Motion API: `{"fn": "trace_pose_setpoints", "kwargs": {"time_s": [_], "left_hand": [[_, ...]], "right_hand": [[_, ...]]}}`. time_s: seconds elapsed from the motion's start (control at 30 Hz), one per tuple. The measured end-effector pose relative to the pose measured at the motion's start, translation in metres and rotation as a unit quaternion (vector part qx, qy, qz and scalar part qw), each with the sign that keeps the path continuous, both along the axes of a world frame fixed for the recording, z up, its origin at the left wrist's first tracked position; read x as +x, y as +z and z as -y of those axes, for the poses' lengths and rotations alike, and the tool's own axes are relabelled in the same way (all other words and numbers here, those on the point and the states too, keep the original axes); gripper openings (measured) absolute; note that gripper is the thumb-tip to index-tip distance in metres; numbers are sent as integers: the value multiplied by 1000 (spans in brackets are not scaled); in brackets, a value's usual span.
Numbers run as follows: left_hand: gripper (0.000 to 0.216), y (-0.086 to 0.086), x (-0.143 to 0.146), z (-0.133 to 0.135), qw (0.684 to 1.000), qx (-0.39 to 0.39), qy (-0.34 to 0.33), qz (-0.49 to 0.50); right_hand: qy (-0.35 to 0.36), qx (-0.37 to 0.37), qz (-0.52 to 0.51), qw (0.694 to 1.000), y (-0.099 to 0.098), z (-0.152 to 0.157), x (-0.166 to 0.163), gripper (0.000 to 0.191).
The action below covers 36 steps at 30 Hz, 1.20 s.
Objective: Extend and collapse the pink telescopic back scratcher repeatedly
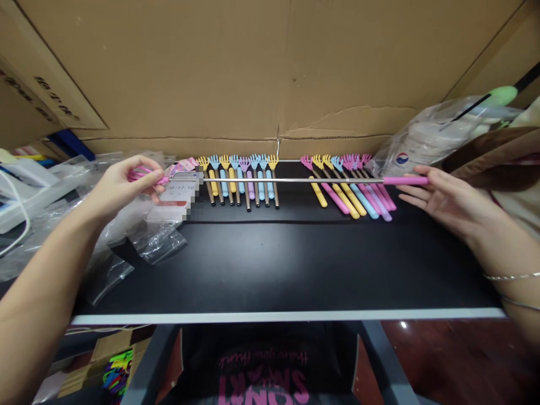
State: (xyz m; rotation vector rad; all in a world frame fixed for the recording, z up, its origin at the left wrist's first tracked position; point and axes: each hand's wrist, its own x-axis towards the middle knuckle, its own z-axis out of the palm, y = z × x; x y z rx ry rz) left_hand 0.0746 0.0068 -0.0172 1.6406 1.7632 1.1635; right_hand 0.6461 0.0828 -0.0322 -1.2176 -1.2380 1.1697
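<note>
Across mid-frame, an extended pink back scratcher (291, 180) is stretching w/ left hand (122, 183) fingers pinching its claw end, right hand (442, 199) fingers loosely curled round the pink grip; rows of scratchers (240, 180) are lying behind on black table (295, 264).

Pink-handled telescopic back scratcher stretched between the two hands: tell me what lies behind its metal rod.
In the head view, behind the extended silver rod, two groups of pastel hand-shaped back scratchers lie: an upright row and a slanted bunch, bare black tabletop between.
</note>
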Motion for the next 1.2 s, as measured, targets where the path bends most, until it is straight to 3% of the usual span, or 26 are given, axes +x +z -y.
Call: {"fn": "trace_pose_setpoints", "kwargs": {"time_s": [0.27, 0.93, 1.2], "left_hand": [[36, -3, 40, 4, 995, -25, -89, 22], [37, 2, 45, 12, 991, 2, -129, 18], [23, -4, 80, 11, 968, 10, -250, -3]], "right_hand": [[72, -52, 37, 995, 3, 13, -23, 46], [102, -32, 66, 992, 6, 15, -13, 39], [153, -22, 113, 982, 2, 16, -33, 42]]}}
